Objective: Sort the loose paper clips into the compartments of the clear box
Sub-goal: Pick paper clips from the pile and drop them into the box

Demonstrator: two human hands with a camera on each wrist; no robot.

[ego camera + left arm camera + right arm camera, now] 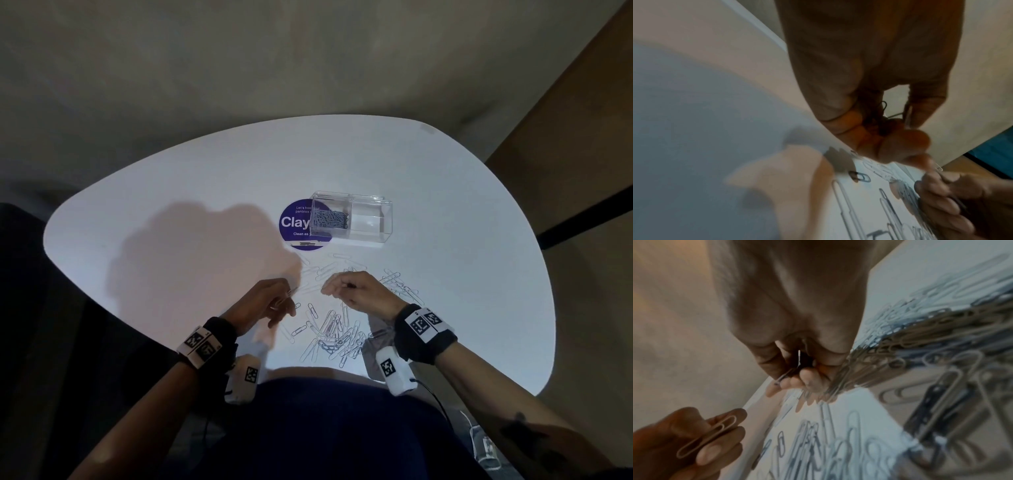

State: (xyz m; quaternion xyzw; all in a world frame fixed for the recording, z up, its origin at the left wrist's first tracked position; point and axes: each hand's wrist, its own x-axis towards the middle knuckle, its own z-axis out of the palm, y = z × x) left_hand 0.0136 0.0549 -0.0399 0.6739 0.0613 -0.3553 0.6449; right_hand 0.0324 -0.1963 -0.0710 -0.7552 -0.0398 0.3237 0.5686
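Note:
The clear box (369,222) stands on the white table (191,192) beyond both hands. Its left compartment holds a heap of dark clips (329,219); the right one looks bare. Loose silver paper clips (331,337) lie scattered between and in front of my hands, with more of them (840,439) in the right wrist view. My left hand (286,300) (890,128) has its fingers curled round a few large clips (709,434). My right hand (333,288) (795,375), close beside it, pinches a clip (784,377) just above the table.
A round purple sticker (294,223) lies on the table, partly under the box's left end. More clips (399,284) lie to the right of my right hand. The table's near edge runs close to my body, and its left half is in shadow.

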